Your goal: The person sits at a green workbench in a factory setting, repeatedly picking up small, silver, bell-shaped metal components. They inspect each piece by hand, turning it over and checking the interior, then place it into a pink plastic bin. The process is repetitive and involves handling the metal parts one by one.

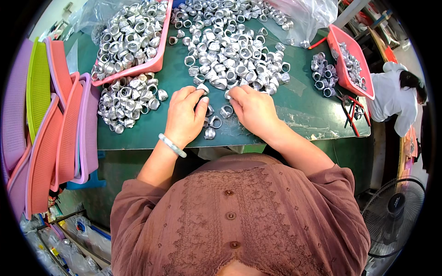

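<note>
Pinching a silver ring (pixel 203 88) by the pile (pixel 239 57) on the table (pixel 301 101), left hand (pixel 183 117) could fumble it if loose rings (pixel 210 134) snag. Can't tell if the right hand's (pixel 256 110) grip has one.

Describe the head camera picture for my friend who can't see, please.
A person's left hand holds a silver ring, and the right hand touches another, at a green table. Beyond them lies a big heap of rings, between two pink trays holding more.
</note>
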The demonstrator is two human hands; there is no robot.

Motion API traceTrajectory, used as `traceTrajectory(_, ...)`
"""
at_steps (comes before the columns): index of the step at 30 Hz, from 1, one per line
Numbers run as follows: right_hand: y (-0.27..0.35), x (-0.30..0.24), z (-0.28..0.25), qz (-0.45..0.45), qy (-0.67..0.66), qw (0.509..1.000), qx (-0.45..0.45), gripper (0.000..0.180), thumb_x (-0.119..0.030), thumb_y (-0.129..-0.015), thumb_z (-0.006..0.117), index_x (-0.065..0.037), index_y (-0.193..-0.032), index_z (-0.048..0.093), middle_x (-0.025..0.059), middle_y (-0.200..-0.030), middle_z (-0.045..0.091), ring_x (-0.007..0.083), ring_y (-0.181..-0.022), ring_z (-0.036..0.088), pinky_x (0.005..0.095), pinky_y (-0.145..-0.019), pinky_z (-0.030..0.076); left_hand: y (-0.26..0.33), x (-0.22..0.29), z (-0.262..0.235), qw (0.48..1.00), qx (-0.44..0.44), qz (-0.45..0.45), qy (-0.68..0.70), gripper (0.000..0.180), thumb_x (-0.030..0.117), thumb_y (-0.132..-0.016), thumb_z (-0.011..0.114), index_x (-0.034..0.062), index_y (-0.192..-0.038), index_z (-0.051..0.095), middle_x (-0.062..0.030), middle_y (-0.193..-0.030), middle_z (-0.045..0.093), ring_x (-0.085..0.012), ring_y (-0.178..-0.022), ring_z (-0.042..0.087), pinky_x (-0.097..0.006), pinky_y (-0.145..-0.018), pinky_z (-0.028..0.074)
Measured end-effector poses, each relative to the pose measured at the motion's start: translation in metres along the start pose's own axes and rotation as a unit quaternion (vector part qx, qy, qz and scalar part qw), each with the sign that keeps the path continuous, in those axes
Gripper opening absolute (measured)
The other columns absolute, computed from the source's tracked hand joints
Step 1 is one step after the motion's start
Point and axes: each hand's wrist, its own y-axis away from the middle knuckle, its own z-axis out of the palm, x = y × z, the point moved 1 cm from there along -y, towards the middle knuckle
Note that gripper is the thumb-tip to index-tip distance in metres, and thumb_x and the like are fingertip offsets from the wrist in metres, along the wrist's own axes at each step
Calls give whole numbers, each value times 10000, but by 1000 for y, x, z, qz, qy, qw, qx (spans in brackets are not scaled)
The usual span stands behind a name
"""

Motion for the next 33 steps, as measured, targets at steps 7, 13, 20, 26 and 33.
traceTrajectory(7,15,4,1,-52,-31,998,28,137,-48,-757,585,-75,-888,614,62,-755,560,266,-738,572,386,-635,473,2,-3,0,1000,7,-4,6,191,95,-850,598,-7,-1000,655,-143,-1002,621,-314,-902,571,-370,-795,455)
traceTrajectory(13,20,5,-1,-102,-56,993,15,171,-14,-722,588,-72,-878,628,60,-796,567,269,-738,560,378,-643,473,2,-4,-1,1000,7,-19,22,185,85,-857,588,-8,-999,660,-142,-1007,628,-305,-918,581,-358,-807,460)
traceTrajectory(20,14,4,-16,-6,-156,988,-1,255,-25,-754,628,-66,-1005,613,97,-870,591,307,-857,578,407,-741,484,-7,9,-8,998,17,31,46,185,82,-865,580,-4,-1008,661,-144,-1033,634,-299,-940,589,-357,-822,461)
traceTrajectory(26,-1,7,-38,-86,-191,975,69,327,-46,-770,669,-66,-1091,608,114,-998,614,304,-920,603,369,-758,506,-29,50,-12,969,-114,83,201,224,77,-881,555,1,-1069,650,-159,-1064,637,-272,-976,607,-336,-860,459)
traceTrajectory(33,10,51,-61,13,-225,966,124,158,33,-787,621,-32,-925,661,100,-842,647,212,-747,638,297,-675,508,-31,64,-5,955,-157,76,240,291,101,-858,588,5,-1130,621,-159,-1078,637,-285,-987,611,-349,-882,462)
